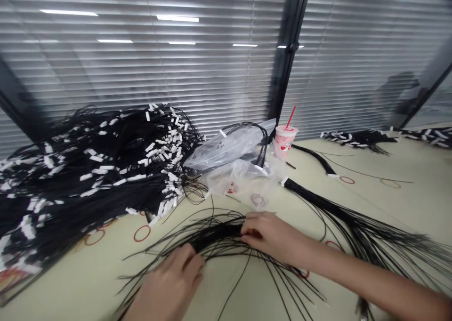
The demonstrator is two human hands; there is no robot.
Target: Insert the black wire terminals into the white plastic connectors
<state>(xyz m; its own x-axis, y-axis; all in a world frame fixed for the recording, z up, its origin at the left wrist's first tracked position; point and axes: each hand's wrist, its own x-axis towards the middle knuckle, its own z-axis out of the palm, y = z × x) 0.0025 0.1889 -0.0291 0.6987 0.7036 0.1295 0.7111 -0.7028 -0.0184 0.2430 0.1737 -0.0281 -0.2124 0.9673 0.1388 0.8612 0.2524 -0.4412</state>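
Observation:
A bundle of thin black wires (219, 234) lies in a curve across the near middle of the table, its loose ends fanned out on both sides. My left hand (171, 276) is closed over the bundle's left part, fingers curled. At the bundle's right part, my right hand (263, 234) pinches it between thumb and fingers. The undersides of both grips are hidden. Beyond my right forearm, another bundle of black wires (328, 205) with a white connector (284, 181) at one end spreads toward the right edge.
A big heap of black wires with white connectors (102, 170) fills the left. Clear plastic bags (229, 154) and a pink cup (285, 140) with a red straw stand behind. Red rubber bands (141, 227) lie scattered. More wire bundles (360, 137) rest back right, before the window blinds (212, 57).

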